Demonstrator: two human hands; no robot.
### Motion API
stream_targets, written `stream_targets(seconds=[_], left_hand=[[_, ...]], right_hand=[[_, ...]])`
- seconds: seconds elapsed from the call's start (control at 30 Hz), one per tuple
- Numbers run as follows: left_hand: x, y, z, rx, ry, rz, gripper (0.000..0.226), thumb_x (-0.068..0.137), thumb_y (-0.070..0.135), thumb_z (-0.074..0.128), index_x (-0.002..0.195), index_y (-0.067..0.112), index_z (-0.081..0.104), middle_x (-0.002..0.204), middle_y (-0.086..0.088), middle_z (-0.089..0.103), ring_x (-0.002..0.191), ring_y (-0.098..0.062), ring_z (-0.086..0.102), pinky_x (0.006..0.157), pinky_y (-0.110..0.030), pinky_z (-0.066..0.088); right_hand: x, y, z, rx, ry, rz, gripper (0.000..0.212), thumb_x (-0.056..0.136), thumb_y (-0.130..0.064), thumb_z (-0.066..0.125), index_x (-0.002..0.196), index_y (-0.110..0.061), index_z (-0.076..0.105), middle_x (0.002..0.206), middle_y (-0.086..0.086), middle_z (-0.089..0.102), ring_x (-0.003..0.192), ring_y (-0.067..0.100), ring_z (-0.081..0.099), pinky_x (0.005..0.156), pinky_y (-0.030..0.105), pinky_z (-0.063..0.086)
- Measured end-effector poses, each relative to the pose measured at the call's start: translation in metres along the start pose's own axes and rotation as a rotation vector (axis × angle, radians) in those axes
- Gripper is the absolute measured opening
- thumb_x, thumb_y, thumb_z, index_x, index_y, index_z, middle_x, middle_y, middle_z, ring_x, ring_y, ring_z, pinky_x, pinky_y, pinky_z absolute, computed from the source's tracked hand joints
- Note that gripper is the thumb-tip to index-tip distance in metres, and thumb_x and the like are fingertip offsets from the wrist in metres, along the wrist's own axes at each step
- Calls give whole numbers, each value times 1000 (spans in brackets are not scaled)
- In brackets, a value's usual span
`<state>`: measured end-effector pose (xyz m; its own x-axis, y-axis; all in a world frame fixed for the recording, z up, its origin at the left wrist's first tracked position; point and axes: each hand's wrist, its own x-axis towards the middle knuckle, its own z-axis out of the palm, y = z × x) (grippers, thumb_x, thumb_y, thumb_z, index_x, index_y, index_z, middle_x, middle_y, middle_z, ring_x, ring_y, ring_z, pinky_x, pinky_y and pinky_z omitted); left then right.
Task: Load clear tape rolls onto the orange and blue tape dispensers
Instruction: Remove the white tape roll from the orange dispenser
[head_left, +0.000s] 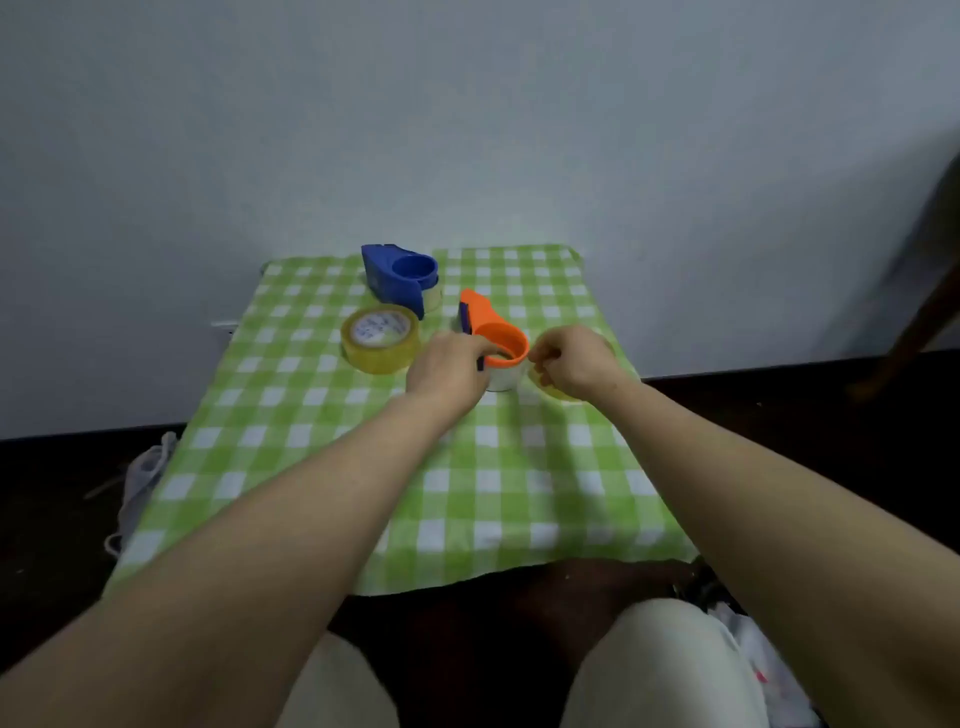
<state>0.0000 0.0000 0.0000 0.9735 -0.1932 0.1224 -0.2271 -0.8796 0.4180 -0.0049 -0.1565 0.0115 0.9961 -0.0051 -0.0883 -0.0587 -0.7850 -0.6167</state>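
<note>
The orange tape dispenser (493, 332) stands mid-table with a whitish clear tape roll (501, 378) seated under its ring. My left hand (449, 371) grips the dispenser's left side. My right hand (569, 361) sits just right of the ring with its fingers curled together. Whether they pinch anything is hidden. A yellowish tape roll (563, 394) peeks out from under that hand. The blue tape dispenser (397, 278) stands at the back with a pale roll (432, 297) under it. Another yellowish clear tape roll (380, 339) lies flat to the left.
Everything rests on a small table under a green and white checked cloth (467, 493), set against a pale wall. My knees are below its near edge. White bags lie on the dark floor at left (143, 483) and lower right (763, 670).
</note>
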Motion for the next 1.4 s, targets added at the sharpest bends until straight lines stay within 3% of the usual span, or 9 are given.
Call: stream_targets(seconds=[0.1, 0.2, 0.47, 0.6, 0.77, 1.0, 1.17, 1.3, 1.4], left_hand=[[20, 5, 18, 265, 5, 125, 43, 86, 26, 61, 128, 30, 57, 127, -4, 60, 128, -24, 44, 115, -38, 16], [35, 12, 32, 464, -43, 176, 37, 89, 34, 55, 125, 24, 57, 123, 0, 63, 132, -22, 40, 116, -45, -13], [56, 13, 57, 628, -73, 110, 17, 89, 20, 49, 75, 22, 57, 64, 5, 53, 95, -22, 62, 119, -47, -5], [57, 11, 55, 586, -49, 166, 16, 91, 16, 45, 83, 20, 58, 77, 0, 66, 96, -23, 64, 120, -40, 0], [45, 10, 29, 373, 115, 93, 22, 93, 31, 49, 98, 14, 61, 93, -13, 71, 106, -28, 60, 115, -32, 7], [3, 1, -7, -307, 231, -135, 27, 85, 31, 64, 98, 8, 64, 103, -12, 68, 101, -30, 60, 88, -40, 46], [-35, -8, -23, -668, 164, -203, 24, 80, 22, 70, 100, 11, 63, 104, -11, 71, 98, -25, 67, 90, -44, 52], [-65, -17, -34, -773, 99, -230, 29, 81, 1, 69, 108, -5, 60, 101, -13, 65, 92, -22, 62, 73, -19, 51], [-84, -23, -40, -852, 46, -246, 35, 79, -5, 68, 113, -6, 59, 103, -13, 65, 92, -21, 61, 74, -19, 51]], right_hand=[[18, 10, 5, 57, 46, 46, 31, 83, 3, 47, 104, -8, 68, 103, 13, 71, 94, 24, 65, 84, 28, 50], [37, 19, 15, 141, 85, 79, 32, 82, 3, 45, 103, -5, 68, 95, 13, 69, 93, 24, 63, 90, 32, 51], [57, 30, 30, 343, 92, 145, 27, 77, 5, 48, 93, -5, 68, 82, 8, 62, 82, 26, 59, 86, 50, 53], [55, 31, 31, 405, 92, 163, 31, 79, 8, 44, 95, -6, 65, 78, 8, 63, 79, 27, 62, 86, 49, 53], [46, 22, 24, 507, 150, 179, 29, 86, 0, 44, 110, 0, 60, 67, 0, 59, 75, 23, 64, 87, 47, 54], [8, -25, 14, 852, 1, 166, 23, 96, -32, 44, 96, -13, 57, 98, 5, 63, 94, 20, 61, 89, 39, 50], [-19, -49, 22, 1129, -135, 113, 19, 97, -25, 45, 96, -12, 59, 95, 7, 64, 86, 25, 63, 84, 41, 53], [-39, -56, 39, 1216, -98, 97, 20, 95, -10, 48, 106, 3, 58, 91, 14, 63, 81, 26, 61, 76, 39, 54], [-53, -62, 53, 1193, -96, 66, 17, 94, -4, 48, 104, 5, 58, 82, 12, 61, 74, 23, 59, 70, 35, 52]])
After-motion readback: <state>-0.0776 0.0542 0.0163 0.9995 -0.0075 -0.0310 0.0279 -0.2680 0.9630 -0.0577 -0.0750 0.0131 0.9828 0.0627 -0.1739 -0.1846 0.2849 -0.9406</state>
